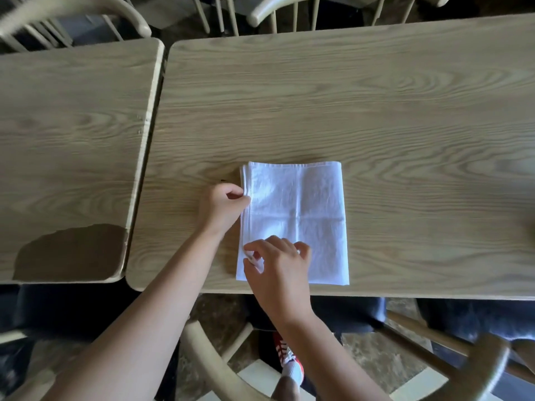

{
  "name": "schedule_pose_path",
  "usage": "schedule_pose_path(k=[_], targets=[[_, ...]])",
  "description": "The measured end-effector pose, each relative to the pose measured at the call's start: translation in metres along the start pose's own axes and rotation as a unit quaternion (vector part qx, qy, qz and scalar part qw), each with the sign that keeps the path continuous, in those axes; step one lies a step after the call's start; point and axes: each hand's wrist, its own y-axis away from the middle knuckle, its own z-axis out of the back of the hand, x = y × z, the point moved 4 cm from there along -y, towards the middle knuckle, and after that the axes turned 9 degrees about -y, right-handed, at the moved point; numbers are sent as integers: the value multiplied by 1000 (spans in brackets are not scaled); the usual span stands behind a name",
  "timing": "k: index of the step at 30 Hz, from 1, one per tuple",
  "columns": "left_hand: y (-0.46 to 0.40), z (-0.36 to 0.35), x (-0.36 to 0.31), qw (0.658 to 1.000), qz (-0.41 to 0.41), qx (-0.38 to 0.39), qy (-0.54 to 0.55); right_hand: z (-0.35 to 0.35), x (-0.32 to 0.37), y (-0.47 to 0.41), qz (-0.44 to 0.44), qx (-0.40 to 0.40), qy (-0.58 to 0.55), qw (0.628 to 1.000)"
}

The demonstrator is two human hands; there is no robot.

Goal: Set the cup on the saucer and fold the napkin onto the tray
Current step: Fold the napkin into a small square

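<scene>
A white cloth napkin (304, 209) lies folded into a rectangle on the wooden table (376, 117), close to its near edge. My left hand (221, 206) pinches the stacked layers at the napkin's left edge, about halfway up. My right hand (278, 264) rests on the napkin's near left corner, its fingertips pinching the edge there. No cup, saucer or tray is in view.
A second wooden table (72, 146) stands just to the left, split from this one by a narrow gap, with a worn dark patch at its near corner. Pale wooden chairs (278, 10) line the far side, and another chair (214, 363) is below me.
</scene>
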Motion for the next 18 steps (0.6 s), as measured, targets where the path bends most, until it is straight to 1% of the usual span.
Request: schedule_pose_path(k=[2,5,8,10,12,14,16,18], targets=[[1,-1,4,1000,6,-8,11,-4,0,2,11,-6,13,1000],[3,-4,10,999,-10,-33,-1,-11,-3,3,22,-13,20,999],[4,-2,11,998,-20,-65,9,-24,-12,4,37,-2,33,999],[7,-3,10,995,-45,-90,6,-30,-19,9,60,13,47,997],[9,-4,9,992,-66,-111,-7,-28,-25,13,89,7,71,993],[10,-13,6,991,-74,-114,-11,-17,-38,15,103,-13,123,987],[12,-14,6,990,-79,-114,-10,-10,-51,15,87,11,170,982],[18,-15,5,989,-89,-115,-3,-6,-66,17,75,56,200,975]])
